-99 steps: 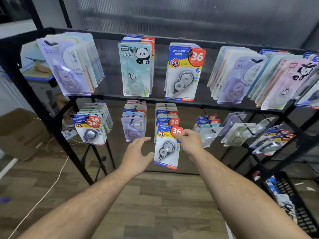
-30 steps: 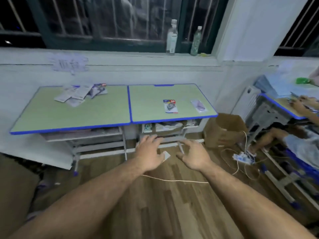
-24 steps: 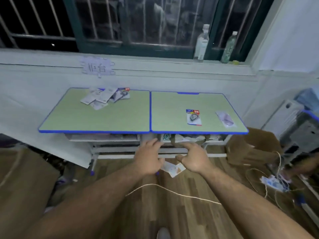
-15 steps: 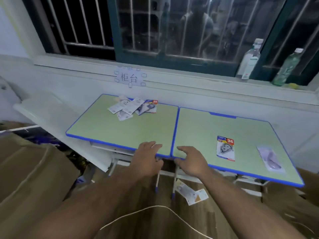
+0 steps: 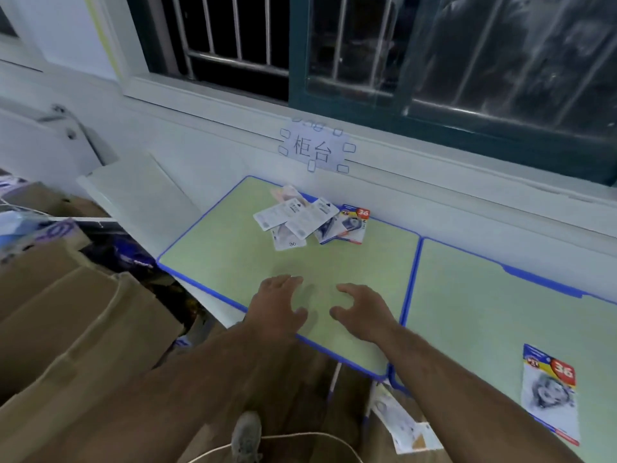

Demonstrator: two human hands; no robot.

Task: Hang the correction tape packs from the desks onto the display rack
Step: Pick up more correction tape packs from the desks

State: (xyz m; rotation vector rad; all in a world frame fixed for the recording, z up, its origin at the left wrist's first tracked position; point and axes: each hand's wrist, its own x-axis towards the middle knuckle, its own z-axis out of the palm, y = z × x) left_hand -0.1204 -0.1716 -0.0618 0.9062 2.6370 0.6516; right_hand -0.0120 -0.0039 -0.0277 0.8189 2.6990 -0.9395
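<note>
Desk top (image 5: 227,259) before me: smooth, matt (blue edging (image 5: 411,279) looks plastic); packs (image 5: 307,222) at twelve o'clock glossy card, boxes (image 5: 83,312) at nine o'clock dull brown cardboard.

The person's left forearm (image 5: 167,389) and right forearm (image 5: 467,389) are both bare, uncovered from the wrist to where the bottom edge of the view cuts them off, and fine dark hair shows along each. The left grip (image 5: 278,310) and the right grip (image 5: 362,317) are bare as well, five fingers apiece. Low between the arms sits the rounded toe of one grey shoe (image 5: 247,436), dull and mottled, its finer detail lost in blur.
</note>
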